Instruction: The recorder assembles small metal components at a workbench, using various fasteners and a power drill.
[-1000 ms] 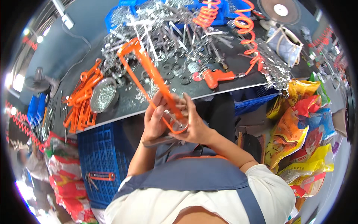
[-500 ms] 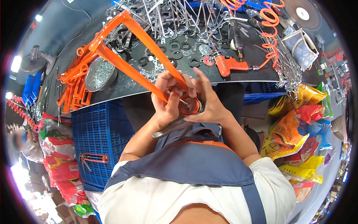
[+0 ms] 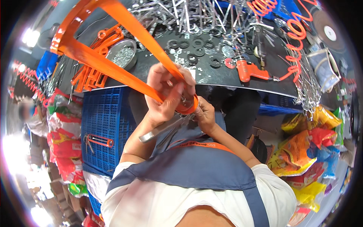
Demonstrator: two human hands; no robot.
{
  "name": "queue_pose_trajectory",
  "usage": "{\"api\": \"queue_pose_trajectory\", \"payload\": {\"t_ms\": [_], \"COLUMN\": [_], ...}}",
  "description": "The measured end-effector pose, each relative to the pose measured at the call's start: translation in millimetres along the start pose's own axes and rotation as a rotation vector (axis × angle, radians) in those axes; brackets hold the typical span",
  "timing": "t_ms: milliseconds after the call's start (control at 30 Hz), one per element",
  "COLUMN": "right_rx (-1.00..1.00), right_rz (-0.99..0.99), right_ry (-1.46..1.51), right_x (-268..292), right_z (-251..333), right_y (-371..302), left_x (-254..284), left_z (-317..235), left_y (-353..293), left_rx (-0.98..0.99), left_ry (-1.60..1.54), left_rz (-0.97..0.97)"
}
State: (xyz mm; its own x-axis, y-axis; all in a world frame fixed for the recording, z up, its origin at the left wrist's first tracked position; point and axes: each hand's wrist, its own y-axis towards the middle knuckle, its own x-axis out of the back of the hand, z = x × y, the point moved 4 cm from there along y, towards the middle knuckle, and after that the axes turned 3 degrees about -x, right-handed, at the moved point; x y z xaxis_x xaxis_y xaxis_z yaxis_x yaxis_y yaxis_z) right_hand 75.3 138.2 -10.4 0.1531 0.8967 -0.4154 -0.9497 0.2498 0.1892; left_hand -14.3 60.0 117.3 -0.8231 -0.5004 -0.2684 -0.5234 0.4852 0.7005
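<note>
Curling in, the right hand [image 3: 206, 115] now does close work at the round end [image 3: 191, 107] (holding something, I can't tell); the left hand [image 3: 166, 107] grips the frame [image 3: 109, 69].

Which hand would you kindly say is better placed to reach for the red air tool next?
Probably the right hand: it is nearer the air tool, while the left hand grips the frame farther away.

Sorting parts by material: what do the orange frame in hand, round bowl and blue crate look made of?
Orange frame: likely painted metal, glossy; even coat, bright highlights, though plastic isn't excluded.
Round bowl: probably bare metal, satin; grey wall, light sheen.
Blue crate: apparently moulded plastic; uniform colour, open-grid walls.
</note>
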Motion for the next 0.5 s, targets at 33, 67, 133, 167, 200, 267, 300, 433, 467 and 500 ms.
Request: {"api": "queue_pose_trajectory", "payload": {"t_ms": [33, 67, 133, 167, 200, 267, 300, 433, 467, 500], "right_rx": [0.059, 0.121, 0.07, 0.116, 0.165, 0.155, 0.245, 0.285, 0.188, 0.199], "right_rz": [-0.018, -0.039, -0.043, -0.082, -0.124, -0.075, -0.054, -0.035, -0.012, -0.07], "right_ry": [-0.142, -0.285, -0.229, -0.268, -0.306, -0.385, -0.448, -0.548, -0.556, -0.477], "right_x": [2, 4, -2, -1, 0, 6, 5, 18, 22, 19], "right_z": [-13, -22, -28, -31, -35, -47, -43, -42, -51, -50], "right_y": [2, 3, 3, 4, 4, 1, 1, -10, -14, -14], "left_x": [-2, -2, 9, 14, 19, 34, 35, 36, 38, 37], "left_z": [-2, -4, -1, 3, 9, 20, 20, 30, 36, 43], "left_y": [-5, -10, -24, -35, -47, -67, -66, -43, -39, -37], "left_rx": [0.076, 0.154, 0.415, 0.411, 0.406, 0.232, 0.216, 0.241, 0.271, 0.271], "left_ry": [0.052, 0.101, 0.306, 0.244, 0.181, 0.137, 0.126, 0.032, 0.066, 0.029], "left_rz": [0.0, 0.0, 0.198, 0.112, 0.03, -0.095, -0.103, -0.128, -0.107, -0.097]}}
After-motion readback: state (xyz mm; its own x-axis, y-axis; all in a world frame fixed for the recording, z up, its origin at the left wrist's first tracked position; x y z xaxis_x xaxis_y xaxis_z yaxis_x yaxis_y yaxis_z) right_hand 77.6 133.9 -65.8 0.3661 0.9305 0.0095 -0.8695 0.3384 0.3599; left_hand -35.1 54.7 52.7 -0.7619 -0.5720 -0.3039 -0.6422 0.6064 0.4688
